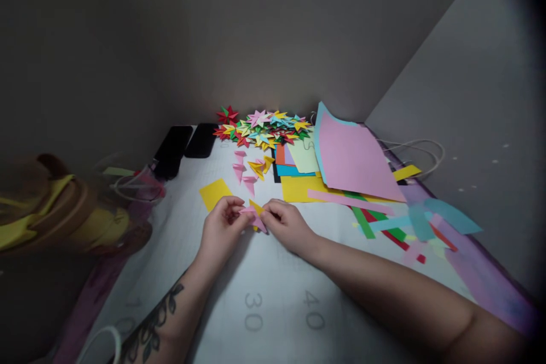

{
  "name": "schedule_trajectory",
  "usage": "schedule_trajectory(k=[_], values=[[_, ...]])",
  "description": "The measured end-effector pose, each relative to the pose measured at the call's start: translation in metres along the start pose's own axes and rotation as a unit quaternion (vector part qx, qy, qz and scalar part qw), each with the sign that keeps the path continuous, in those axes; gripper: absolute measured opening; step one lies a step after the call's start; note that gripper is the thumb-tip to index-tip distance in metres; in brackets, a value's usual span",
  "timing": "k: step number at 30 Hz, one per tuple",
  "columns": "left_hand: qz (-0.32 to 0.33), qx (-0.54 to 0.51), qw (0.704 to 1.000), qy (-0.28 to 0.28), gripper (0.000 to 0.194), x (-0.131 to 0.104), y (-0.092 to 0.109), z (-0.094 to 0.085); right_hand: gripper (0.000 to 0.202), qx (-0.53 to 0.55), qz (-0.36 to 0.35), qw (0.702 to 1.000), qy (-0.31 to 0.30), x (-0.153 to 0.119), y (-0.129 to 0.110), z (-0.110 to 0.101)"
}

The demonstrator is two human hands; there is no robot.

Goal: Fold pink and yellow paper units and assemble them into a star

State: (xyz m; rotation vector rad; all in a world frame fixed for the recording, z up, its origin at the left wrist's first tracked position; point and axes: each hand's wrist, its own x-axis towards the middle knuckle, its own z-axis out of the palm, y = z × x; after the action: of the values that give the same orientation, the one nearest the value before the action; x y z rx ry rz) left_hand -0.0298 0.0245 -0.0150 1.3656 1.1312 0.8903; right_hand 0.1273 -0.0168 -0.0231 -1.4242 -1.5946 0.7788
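Note:
My left hand and my right hand are closed on a small folded paper piece, pink with a yellow point sticking up. They pinch it from opposite sides, low over the white sheet. Part of the piece is hidden by my fingers. Just beyond lie several folded pink paper units and a few folded yellow units. A flat yellow paper square rests beside my left hand, at its far side.
Paper stars of many colours are heaped at the back. Coloured sheets, with a large pink sheet on top, lie to the right near scattered paper strips. Two black phones sit back left. A brown and yellow object stands left.

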Motion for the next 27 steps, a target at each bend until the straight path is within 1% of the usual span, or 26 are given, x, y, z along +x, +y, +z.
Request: schedule_trajectory(k=[7, 11, 15, 19, 22, 27], values=[[-0.017, -0.005, 1.0, 0.003, 0.027, -0.0014, 0.0024, 0.0017, 0.028, -0.012, 0.001, 1.0, 0.009, -0.0005, -0.0011, 0.0011], [-0.005, 0.003, 1.0, 0.008, 0.023, -0.0027, 0.0034, 0.0029, 0.027, -0.009, 0.006, 1.0, 0.017, -0.0011, -0.0016, 0.0019], [0.012, 0.007, 1.0, 0.008, 0.018, -0.0034, 0.0011, 0.0038, 0.028, 0.003, 0.002, 1.0, 0.004, -0.001, -0.0031, 0.0021], [0.03, -0.008, 1.0, 0.006, 0.016, -0.0041, -0.0031, 0.0043, 0.022, 0.004, 0.017, 1.0, 0.007, -0.0008, -0.0028, 0.004], [0.057, 0.007, 0.998, 0.012, 0.014, -0.0052, -0.002, 0.004, 0.023, 0.003, 0.032, 0.999, 0.024, -0.0007, -0.0014, 0.0056], [0.146, 0.097, 0.984, -0.008, 0.008, -0.0072, 0.0052, 0.0003, 0.029, -0.001, 0.041, 0.998, 0.041, -0.0011, -0.0009, 0.0056]])
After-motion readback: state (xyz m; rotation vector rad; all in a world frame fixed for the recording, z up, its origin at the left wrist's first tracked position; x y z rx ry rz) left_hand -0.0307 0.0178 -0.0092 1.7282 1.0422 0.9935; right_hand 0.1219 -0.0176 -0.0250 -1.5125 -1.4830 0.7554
